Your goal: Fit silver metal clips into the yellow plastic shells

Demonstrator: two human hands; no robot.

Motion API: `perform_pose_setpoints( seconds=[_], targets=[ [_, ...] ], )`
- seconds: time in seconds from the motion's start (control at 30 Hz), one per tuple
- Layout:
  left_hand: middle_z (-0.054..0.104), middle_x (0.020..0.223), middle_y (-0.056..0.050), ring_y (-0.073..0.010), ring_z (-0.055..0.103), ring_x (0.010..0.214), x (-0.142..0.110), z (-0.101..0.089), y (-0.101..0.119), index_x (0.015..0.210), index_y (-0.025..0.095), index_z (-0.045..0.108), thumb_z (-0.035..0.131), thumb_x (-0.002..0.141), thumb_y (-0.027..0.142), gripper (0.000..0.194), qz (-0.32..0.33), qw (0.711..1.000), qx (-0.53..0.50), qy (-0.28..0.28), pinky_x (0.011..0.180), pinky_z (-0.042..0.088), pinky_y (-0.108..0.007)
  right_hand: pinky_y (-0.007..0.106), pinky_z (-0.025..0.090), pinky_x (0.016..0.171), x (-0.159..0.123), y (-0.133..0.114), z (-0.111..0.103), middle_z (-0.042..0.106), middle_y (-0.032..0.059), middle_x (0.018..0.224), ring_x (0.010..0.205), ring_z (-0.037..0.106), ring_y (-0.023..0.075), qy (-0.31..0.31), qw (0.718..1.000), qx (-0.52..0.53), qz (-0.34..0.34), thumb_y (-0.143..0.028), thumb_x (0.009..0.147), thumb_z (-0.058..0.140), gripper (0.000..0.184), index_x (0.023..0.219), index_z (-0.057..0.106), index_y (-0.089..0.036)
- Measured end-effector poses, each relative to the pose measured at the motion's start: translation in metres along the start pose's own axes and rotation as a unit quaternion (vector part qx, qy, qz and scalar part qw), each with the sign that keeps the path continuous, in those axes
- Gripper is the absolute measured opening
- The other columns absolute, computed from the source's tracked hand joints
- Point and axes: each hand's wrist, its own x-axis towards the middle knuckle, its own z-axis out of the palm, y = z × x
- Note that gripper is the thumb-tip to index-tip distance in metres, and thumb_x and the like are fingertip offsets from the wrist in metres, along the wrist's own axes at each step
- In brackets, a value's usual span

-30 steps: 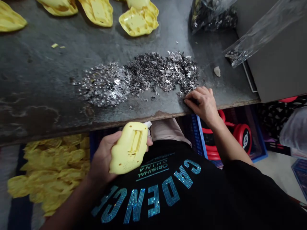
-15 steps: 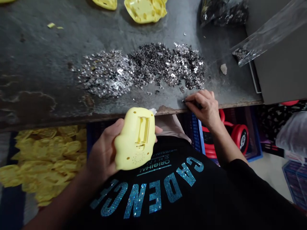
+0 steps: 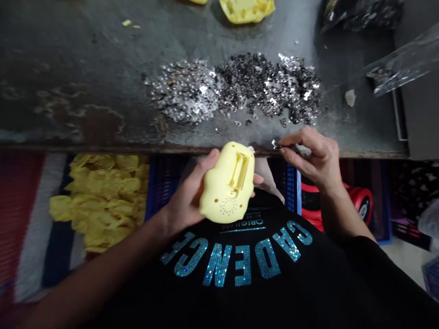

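My left hand [image 3: 192,194] grips a yellow plastic shell [image 3: 219,196] with an uncovered battery compartment, screw holes and a ring of small speaker holes facing up. Between thumb and forefinger, my right hand [image 3: 313,155] pinches a small shiny metal battery contact [image 3: 275,144], just above the table's front edge. Behind the hands lie heaps of small metal contacts: a brighter silver pile [image 3: 187,93] on the left, a darker pile [image 3: 243,77] in the middle and another shiny pile [image 3: 295,89] on the right. Fingers under the shell are mostly hidden.
More yellow shells [image 3: 245,11] lie at the table's back. A bag of metal parts [image 3: 366,13] and a clear plastic bag [image 3: 401,68] are at right. Below the edge are many yellow parts [image 3: 106,196] on the left and a blue crate [image 3: 386,205] with red-black items on the right.
My right hand has come away from the right pile towards the table's front edge, with a contact now showing in its fingertips. The yellow shell stays in my left hand. The view has shifted.
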Motion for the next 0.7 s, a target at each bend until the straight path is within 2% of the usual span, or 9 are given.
perform_pose_setpoints(
  seconds=[0.1,0.2,0.43,0.53,0.7],
  targets=[
    [0.091,0.116,-0.019,-0.0332,0.09,0.092,0.002,0.0,-0.002,0.139,0.014,0.076,0.075,0.101,0.078,0.074,-0.019,0.999,-0.025,-0.031,0.078,0.071,-0.039,0.044,0.057,0.086,0.007,-0.021,0.005,0.087,-0.0008,0.099,0.086,0.079,0.0227,-0.011,0.997,0.056,-0.058,-0.039,0.11,0.076,0.009,0.108,0.081,-0.031],
    [0.09,0.118,-0.02,-0.0336,0.09,0.092,-0.001,0.001,-0.003,0.141,0.014,0.075,0.069,0.106,0.077,0.072,-0.029,0.998,-0.036,-0.043,0.075,0.071,-0.037,0.045,0.057,0.086,0.013,-0.033,0.01,0.085,-0.0005,0.1,0.087,0.079,0.0228,-0.01,0.992,0.062,-0.11,-0.038,0.11,0.077,0.007,0.114,0.079,-0.031],
    [0.091,0.098,-0.011,-0.026,0.087,0.077,-0.016,0.012,-0.004,0.138,0.016,0.081,0.063,0.111,0.076,0.068,-0.004,0.998,-0.024,-0.055,0.067,0.065,-0.029,0.046,0.056,0.087,0.021,-0.04,0.012,0.084,0.0002,0.109,0.093,0.077,0.0236,-0.05,0.983,-0.001,-0.179,-0.038,0.114,0.074,0.008,0.12,0.075,-0.035],
    [0.09,0.095,-0.009,-0.0265,0.088,0.081,-0.018,0.016,-0.005,0.137,0.017,0.084,0.054,0.117,0.071,0.065,-0.005,0.999,-0.031,-0.041,0.068,0.066,-0.029,0.045,0.056,0.087,0.023,-0.04,0.01,0.084,0.0012,0.111,0.095,0.075,0.0237,-0.053,0.976,-0.019,-0.212,-0.033,0.113,0.074,0.013,0.126,0.073,-0.035],
    [0.089,0.092,-0.01,-0.028,0.086,0.08,-0.019,0.016,-0.007,0.131,0.016,0.085,0.071,0.107,0.074,0.064,-0.012,0.999,-0.03,-0.036,0.07,0.068,-0.032,0.046,0.056,0.086,0.021,-0.043,0.006,0.083,0.0017,0.113,0.095,0.074,0.0241,-0.073,0.974,-0.045,-0.209,-0.034,0.114,0.07,0.016,0.13,0.073,-0.037]
  ],
)
